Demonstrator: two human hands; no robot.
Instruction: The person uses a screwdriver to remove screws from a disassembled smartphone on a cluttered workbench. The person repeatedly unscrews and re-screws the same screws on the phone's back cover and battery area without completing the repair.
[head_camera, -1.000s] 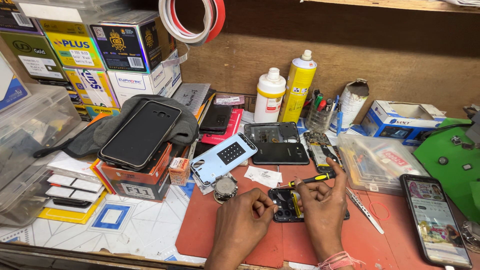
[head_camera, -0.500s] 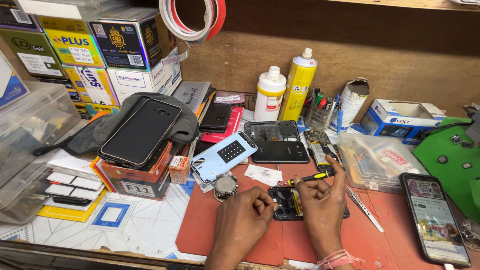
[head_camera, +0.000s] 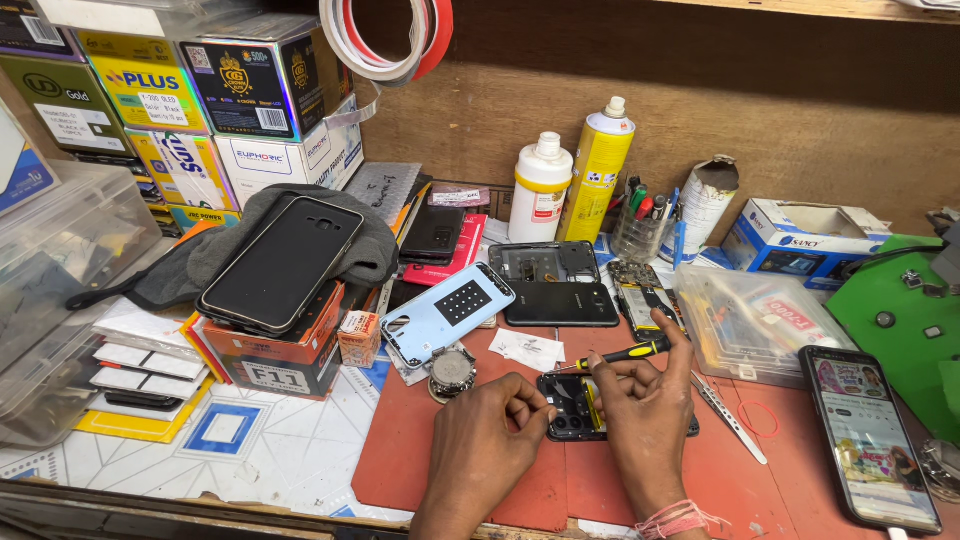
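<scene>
Low in the centre of the frame, the opened phone (head_camera: 572, 408) lies on the red mat (head_camera: 420, 460); the left hand (head_camera: 487, 440) is curled loosely shut against its left edge, bracing it. The right hand (head_camera: 645, 410) grips the yellow-and-black screwdriver (head_camera: 622, 354) over it, so I judge it best to keep the tip upright and seated before turning, with the 2 hands close

I see the bench evenly and brightly lit from above, with only soft, short shadows under my hands. Focus is sharp at the centre; the corners bow slightly, and a lit phone screen (head_camera: 868, 432) shows mild glare.
</scene>
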